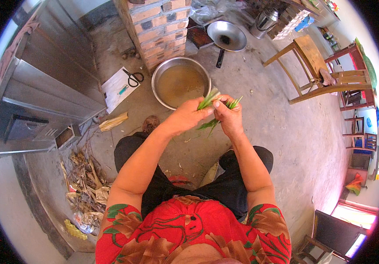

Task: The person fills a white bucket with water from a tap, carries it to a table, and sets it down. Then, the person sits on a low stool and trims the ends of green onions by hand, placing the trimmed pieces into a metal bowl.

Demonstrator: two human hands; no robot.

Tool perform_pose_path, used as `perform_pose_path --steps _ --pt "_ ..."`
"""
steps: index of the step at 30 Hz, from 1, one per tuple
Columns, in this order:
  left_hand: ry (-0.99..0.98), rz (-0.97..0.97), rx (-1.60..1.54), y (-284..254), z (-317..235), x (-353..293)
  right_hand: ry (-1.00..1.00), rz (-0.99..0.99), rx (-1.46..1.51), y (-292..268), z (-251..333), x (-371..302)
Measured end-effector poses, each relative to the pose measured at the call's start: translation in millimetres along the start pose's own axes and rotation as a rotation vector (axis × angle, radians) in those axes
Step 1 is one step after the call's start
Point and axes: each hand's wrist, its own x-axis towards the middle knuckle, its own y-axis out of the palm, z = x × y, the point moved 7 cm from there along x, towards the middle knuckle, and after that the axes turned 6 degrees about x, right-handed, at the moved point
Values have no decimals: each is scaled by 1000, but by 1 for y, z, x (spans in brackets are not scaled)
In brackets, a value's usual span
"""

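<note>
Both of my hands meet in front of me over the concrete floor, above my knees. My left hand grips the pale lower ends of a bunch of green leafy stalks. My right hand pinches the same bunch, with green leaf tips sticking out above it and hanging below between the hands. Just beyond the hands sits a round metal basin holding murky water.
A brick pillar rises behind the basin, with a wok and a kettle beyond. Scissors lie on white paper at the left near a metal cabinet. Dry husks pile at lower left. Wooden chairs stand to the right.
</note>
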Motion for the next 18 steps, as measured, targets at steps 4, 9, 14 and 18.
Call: perform_pose_path --steps 4,9,14,18 --pt "-12 -50 -300 -10 -4 -5 1 -8 184 -5 3 4" --pt "-54 -84 -350 -15 -4 -6 13 9 237 -8 3 7" --pt "-51 -130 -352 -16 1 -4 16 64 202 3 0 4" --pt "-95 -125 -258 -15 0 -6 12 43 178 1 -1 5"
